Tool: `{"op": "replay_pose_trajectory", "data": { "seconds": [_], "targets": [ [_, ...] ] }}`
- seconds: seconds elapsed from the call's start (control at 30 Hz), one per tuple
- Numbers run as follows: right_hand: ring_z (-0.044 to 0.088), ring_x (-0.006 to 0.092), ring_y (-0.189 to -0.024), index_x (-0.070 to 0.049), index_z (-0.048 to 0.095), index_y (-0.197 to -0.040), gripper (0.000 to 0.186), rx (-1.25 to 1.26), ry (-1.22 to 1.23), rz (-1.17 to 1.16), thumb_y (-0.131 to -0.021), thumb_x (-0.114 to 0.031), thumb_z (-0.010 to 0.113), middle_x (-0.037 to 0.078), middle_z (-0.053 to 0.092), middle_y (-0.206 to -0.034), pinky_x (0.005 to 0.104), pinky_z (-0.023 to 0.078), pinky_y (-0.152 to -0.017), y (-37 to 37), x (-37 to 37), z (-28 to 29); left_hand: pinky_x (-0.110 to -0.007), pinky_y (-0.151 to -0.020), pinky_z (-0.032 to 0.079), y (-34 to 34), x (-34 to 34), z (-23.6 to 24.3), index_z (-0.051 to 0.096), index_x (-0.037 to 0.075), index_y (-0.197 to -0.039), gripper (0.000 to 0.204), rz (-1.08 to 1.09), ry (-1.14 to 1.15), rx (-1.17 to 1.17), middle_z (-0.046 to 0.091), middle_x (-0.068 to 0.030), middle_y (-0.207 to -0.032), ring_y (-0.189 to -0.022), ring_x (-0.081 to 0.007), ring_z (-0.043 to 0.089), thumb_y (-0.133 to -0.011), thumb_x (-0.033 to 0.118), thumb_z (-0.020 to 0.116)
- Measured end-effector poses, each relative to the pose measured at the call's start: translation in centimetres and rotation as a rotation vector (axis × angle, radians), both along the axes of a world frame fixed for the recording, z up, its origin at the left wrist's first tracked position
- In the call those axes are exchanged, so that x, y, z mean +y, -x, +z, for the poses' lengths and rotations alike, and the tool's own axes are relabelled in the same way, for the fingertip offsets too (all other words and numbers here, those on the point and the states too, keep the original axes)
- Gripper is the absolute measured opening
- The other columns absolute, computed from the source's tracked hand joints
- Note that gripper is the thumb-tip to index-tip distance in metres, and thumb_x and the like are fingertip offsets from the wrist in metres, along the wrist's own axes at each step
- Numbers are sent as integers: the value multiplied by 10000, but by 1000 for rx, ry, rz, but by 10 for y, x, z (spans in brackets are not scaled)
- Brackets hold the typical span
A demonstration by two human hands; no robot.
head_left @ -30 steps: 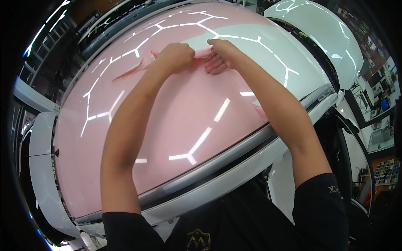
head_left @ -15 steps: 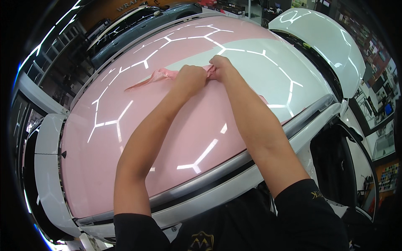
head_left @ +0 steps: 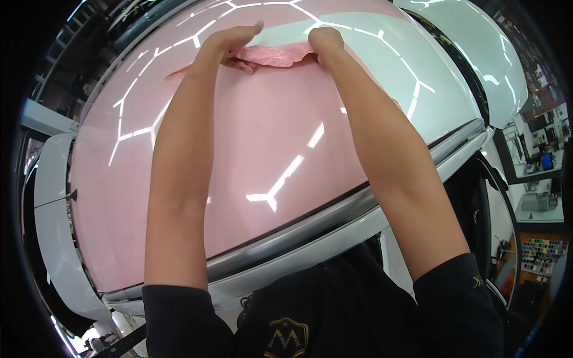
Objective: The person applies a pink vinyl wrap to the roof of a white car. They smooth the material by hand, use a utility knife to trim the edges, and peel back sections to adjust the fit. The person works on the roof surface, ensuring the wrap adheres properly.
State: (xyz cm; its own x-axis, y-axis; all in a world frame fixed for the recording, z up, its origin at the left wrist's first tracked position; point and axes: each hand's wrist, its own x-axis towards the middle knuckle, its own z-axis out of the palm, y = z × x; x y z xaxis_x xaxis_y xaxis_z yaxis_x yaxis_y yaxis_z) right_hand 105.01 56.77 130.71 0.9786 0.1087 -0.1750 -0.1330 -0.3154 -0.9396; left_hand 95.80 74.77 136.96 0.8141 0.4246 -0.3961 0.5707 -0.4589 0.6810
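Observation:
Pink vinyl film [head_left: 262,137] covers most of a car roof, and the bare pale roof panel [head_left: 382,56] shows beyond its edge. My right hand [head_left: 326,43] is closed on a loose, crumpled strip of the pink film [head_left: 277,56], at the boundary between pink and pale. At the strip's other end is my left hand [head_left: 234,45], its thumb raised and its fingers spread, with the film lying against the palm and fingers. A thin tail of the strip trails past the left wrist over the pink surface. Both forearms reach across the roof.
A silver roof rail [head_left: 292,234] runs along the near edge, close to my body. The white raised tailgate or hood [head_left: 477,53] stands at the far right, and an open car door [head_left: 477,209] is below it. A rack of small coloured pieces [head_left: 543,255] sits further right.
My hands were close together, both gripping the bunched film. Now they are wide apart, the left one opened and moved left, with the film stretched between them. The view has tilted downward.

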Motion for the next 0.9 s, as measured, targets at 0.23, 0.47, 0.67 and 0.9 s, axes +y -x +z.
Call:
{"op": "replay_pose_trajectory", "data": {
  "seconds": [0.23,0.47,0.67,0.9],
  "targets": [
    [701,331,-892,54,690,-1059,225,-126,214,-39,-917,-41,544,224,704,-1094,432,587,-742,-33,-12,-45,-289,-581,616,9,-16,-33,601,5,-1167,326,45,515,-172,657,-106,-870,-720,-178,698,-1002,284,632],
    [688,324,-858,89,659,-1004,253,-138,156,-56,-951,-148,589,226,688,-1026,437,576,-710,-25,-16,-43,-241,-469,442,30,-41,-55,607,13,-980,174,307,798,-321,586,-42,-774,-598,-111,560,-1015,183,596],
    [640,344,-754,122,630,-917,358,-49,-34,-207,-971,-229,586,234,658,-833,444,506,-664,9,-22,-8,-220,-481,432,38,-46,-31,587,38,-958,197,368,884,-219,517,-9,-727,-608,-100,552,-1005,226,623],
    [561,215,-753,60,633,-909,326,-52,8,-123,-1004,-249,589,125,624,-854,407,488,-657,3,-26,-11,-173,-408,361,36,-32,-26,566,49,-977,192,381,951,-111,480,3,-694,-538,-76,500,-992,224,645]
  ]
}}
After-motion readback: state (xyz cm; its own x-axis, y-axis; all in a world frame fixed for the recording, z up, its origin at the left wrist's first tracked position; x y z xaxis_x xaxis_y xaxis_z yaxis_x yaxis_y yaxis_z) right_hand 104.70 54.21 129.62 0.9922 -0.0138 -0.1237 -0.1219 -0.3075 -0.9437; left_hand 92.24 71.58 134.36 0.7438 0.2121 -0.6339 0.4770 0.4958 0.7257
